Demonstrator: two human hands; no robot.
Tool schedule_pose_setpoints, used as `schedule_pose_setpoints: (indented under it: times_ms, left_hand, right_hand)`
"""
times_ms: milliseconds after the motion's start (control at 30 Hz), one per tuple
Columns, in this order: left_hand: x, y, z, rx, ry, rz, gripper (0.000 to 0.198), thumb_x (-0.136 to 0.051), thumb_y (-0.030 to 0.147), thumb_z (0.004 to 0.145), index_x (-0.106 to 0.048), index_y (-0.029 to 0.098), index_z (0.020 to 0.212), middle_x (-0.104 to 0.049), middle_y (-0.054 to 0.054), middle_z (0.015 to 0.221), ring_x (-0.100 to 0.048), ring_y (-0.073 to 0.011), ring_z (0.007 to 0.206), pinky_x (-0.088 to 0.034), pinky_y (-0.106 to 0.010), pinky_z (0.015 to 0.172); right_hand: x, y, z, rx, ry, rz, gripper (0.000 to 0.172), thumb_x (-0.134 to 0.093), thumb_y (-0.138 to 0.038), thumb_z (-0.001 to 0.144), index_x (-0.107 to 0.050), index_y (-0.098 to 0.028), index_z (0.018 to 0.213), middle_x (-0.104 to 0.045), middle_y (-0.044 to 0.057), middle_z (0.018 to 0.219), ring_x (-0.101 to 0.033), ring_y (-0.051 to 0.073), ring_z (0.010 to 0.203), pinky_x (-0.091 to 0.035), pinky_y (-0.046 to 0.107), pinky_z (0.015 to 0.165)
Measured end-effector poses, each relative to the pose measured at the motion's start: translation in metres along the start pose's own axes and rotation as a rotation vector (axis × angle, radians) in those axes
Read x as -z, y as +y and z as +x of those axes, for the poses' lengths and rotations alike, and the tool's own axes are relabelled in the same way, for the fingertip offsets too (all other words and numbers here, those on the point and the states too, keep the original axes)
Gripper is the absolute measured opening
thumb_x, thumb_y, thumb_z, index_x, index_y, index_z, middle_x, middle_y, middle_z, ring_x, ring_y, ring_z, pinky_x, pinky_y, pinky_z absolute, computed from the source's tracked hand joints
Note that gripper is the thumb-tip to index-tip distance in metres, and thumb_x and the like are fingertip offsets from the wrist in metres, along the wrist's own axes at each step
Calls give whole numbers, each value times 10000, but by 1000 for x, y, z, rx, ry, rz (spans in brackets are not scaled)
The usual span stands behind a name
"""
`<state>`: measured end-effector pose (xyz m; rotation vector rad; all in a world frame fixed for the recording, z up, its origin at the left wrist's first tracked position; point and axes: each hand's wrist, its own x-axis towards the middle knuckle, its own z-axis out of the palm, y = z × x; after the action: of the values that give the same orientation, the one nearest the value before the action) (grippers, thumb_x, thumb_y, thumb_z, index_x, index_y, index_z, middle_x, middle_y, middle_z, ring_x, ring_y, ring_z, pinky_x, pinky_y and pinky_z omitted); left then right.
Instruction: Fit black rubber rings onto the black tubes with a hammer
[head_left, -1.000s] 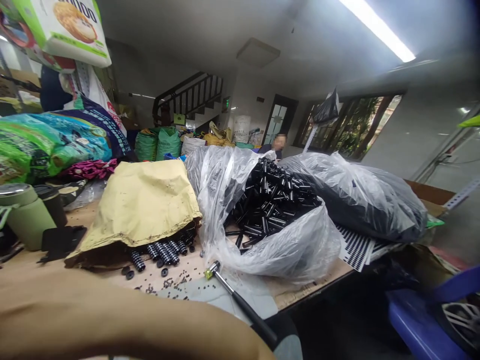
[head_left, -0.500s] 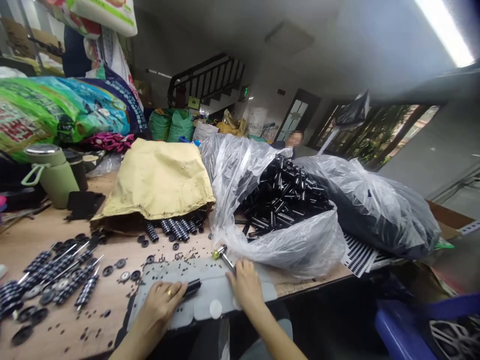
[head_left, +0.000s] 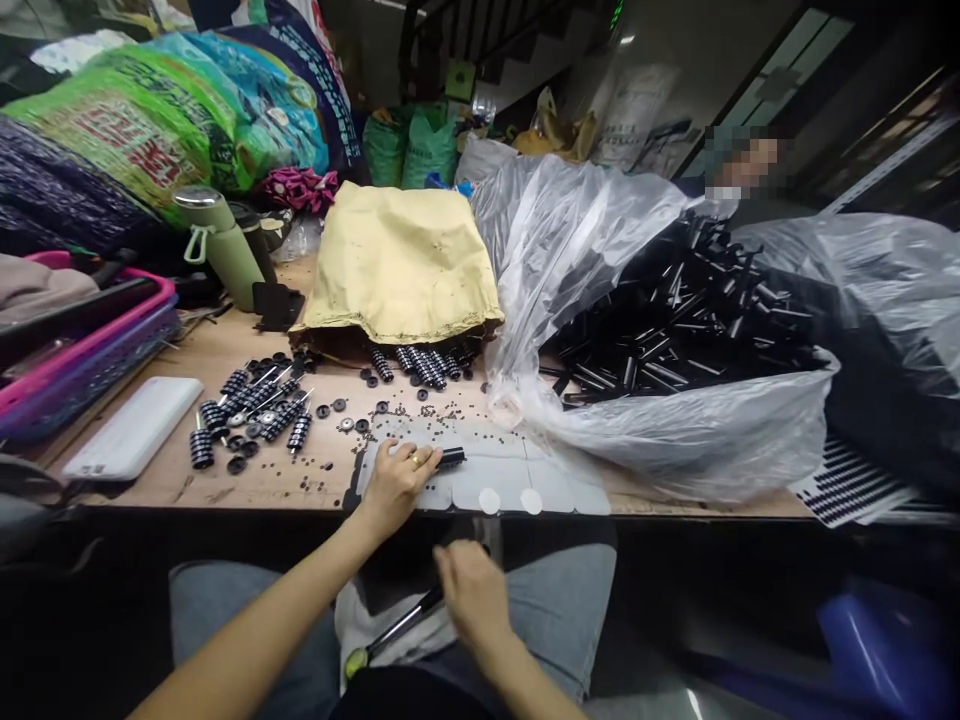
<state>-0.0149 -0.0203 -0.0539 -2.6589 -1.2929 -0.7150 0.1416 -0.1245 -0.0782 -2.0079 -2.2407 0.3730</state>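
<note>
Over the grey mat (head_left: 555, 475) at the table's front edge, my left hand (head_left: 397, 480) is closed on a short black tube (head_left: 453, 457), whose end sticks out to the right of my fingers. My right hand (head_left: 474, 590) is below the table edge, above my lap, wrapped round the dark handle of a small hammer (head_left: 397, 628). The hammer's shiny shaft slants down to the left, ending in a yellow-green head near my thigh. Two white round discs (head_left: 489, 500) lie on the mat. Tiny dark bits are scattered along its back edge.
An open plastic bag (head_left: 675, 440) full of black tubes (head_left: 675, 320) stands right of the mat. Behind the mat lies a yellow sack (head_left: 405, 270). Striped rollers (head_left: 277, 410), a white power bank (head_left: 135, 428) and a green flask (head_left: 225, 245) are at left. Another person is visible behind the bags.
My right hand has drawn the hammer off the mat and down over my lap, its head now pointing toward me. The left hand stays at the mat with the tube. The view has tilted down.
</note>
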Motion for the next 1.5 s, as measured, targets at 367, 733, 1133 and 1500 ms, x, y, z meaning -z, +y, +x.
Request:
schedule_pose_setpoints:
  times_ms: [367, 733, 1133, 1500]
  left_hand:
    - [4, -3, 4, -23, -1, -16, 265, -411, 209, 866, -535, 200, 1100, -636, -55, 992, -541, -168, 869, -308, -390, 833]
    - [7, 1, 2, -14, -38, 11, 328, -402, 103, 837, -518, 194, 1130, -619, -65, 1023, -522, -186, 918, -304, -413, 859]
    - [-5, 24, -1, 59, -28, 77, 377, -383, 232, 856, -447, 152, 1218, -538, -109, 1190, -454, -228, 1114, -261, -450, 966]
    - [-29, 44, 0, 55, -83, 17, 584, -327, 254, 819, -192, 33, 1343, -367, -183, 1331, -284, -246, 1254, -216, -402, 1022]
  right_hand:
    - [-14, 3, -10, 501, -431, -26, 241, -481, -383, 810, -589, -169, 832, -628, 44, 820, -565, 184, 776, -377, 258, 674]
    - [144, 37, 11, -166, 84, 520, 359, -343, -522, 841, -364, -210, 666, -396, -54, 513, -404, 103, 462, -316, 206, 470]
    - [119, 15, 32, -135, -55, 659, 433, -195, -522, 877, -358, -207, 629, -402, -49, 469, -425, 100, 404, -333, 206, 427]
    - [98, -32, 50, 155, -237, 293, 420, -222, -421, 902, -536, -168, 787, -628, 85, 705, -577, 190, 629, -356, 255, 573]
